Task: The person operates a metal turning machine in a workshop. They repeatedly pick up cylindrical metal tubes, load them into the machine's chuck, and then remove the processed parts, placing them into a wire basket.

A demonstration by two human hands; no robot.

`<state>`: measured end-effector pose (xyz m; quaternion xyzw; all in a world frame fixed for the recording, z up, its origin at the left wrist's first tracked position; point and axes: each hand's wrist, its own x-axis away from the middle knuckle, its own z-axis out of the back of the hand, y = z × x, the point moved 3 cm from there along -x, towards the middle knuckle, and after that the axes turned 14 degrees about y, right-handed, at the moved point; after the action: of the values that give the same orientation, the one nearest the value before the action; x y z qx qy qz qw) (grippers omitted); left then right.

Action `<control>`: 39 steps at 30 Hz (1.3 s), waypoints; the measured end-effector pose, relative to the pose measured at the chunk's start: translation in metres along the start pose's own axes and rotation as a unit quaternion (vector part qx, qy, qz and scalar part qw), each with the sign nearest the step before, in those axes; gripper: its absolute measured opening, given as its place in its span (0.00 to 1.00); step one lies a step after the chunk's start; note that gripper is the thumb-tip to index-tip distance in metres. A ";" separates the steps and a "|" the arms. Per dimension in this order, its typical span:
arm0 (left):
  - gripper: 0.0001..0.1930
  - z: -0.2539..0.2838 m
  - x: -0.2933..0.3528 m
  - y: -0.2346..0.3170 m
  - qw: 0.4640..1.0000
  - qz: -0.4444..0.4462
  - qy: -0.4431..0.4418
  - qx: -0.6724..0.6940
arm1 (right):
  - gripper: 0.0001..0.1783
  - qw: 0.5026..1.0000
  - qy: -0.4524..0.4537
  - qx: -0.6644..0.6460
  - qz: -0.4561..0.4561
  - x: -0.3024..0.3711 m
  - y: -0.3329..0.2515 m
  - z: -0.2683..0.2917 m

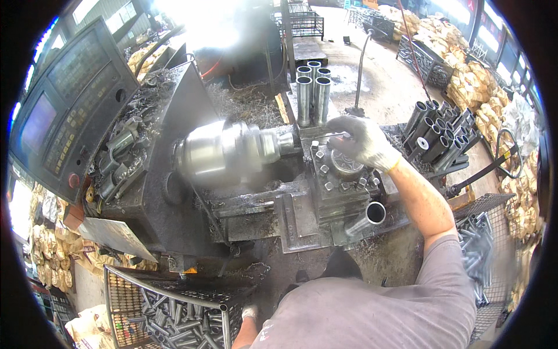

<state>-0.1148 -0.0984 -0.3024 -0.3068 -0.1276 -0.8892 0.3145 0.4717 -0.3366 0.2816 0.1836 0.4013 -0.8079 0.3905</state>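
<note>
My right hand [366, 142], in a whitish work glove with dark grey fingers, is raised over the bolted tool post [347, 168] of a lathe. Its fingers are closed on a thin metal rod [334, 135], which points left toward the chuck. The shiny lathe chuck [215, 152] looks smeared, with a short metal tube [285, 141] sticking out of its right end. My left hand [250, 314], also gloved, hangs low beside the wire basket [168, 289]; its fingers cannot be made out. One steel tube [366, 218] lies tilted at the front of the tool post.
Several steel tubes [304, 99] stand upright behind the tool post. More tubes [442, 131] are stacked at the right, near a black hand wheel [507, 154]. A control panel [67, 110] rises at the left. Short tubes [183, 320] fill the basket; metal shavings [250, 104] lie behind the chuck.
</note>
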 end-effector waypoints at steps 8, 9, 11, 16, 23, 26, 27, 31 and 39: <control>0.23 0.031 -0.026 0.009 0.991 -0.045 0.114 -0.046 | 0.38 0.935 -0.300 0.187 0.009 -0.084 0.018 -0.095; 0.24 0.029 -0.014 0.016 0.991 -0.039 0.120 -0.054 | 0.41 0.928 -0.327 0.175 0.043 -0.093 0.016 -0.117; 0.23 0.033 -0.005 0.032 0.979 0.071 0.148 0.124 | 0.39 0.926 -0.346 0.138 0.066 -0.103 0.051 -0.155; 0.24 0.042 0.032 0.081 0.880 0.198 0.163 0.400 | 0.33 0.863 -0.502 0.062 0.017 -0.106 0.076 -0.214; 0.20 0.109 0.104 0.135 0.749 0.314 0.179 0.556 | 0.35 0.906 -0.381 0.124 0.137 -0.089 0.063 -0.196; 0.22 0.106 0.096 0.113 0.814 0.240 0.301 0.435 | 0.44 0.816 -0.571 0.076 0.057 -0.110 0.065 -0.186; 0.23 0.124 0.083 0.111 0.815 0.220 0.309 0.438 | 0.38 0.810 -0.582 0.067 -0.040 -0.110 0.070 -0.190; 0.22 0.276 0.074 0.143 0.808 0.153 0.334 0.460 | 0.28 0.870 -0.487 0.048 0.060 -0.094 0.076 -0.202; 0.17 0.157 0.054 0.067 0.793 0.098 0.321 0.508 | 0.16 0.895 -0.226 0.358 0.139 -0.104 0.055 -0.050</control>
<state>-0.0319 -0.1100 -0.1439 0.1893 -0.4224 -0.7082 0.5331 0.5789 -0.2676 0.2869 0.1771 -0.0444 -0.8542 0.4869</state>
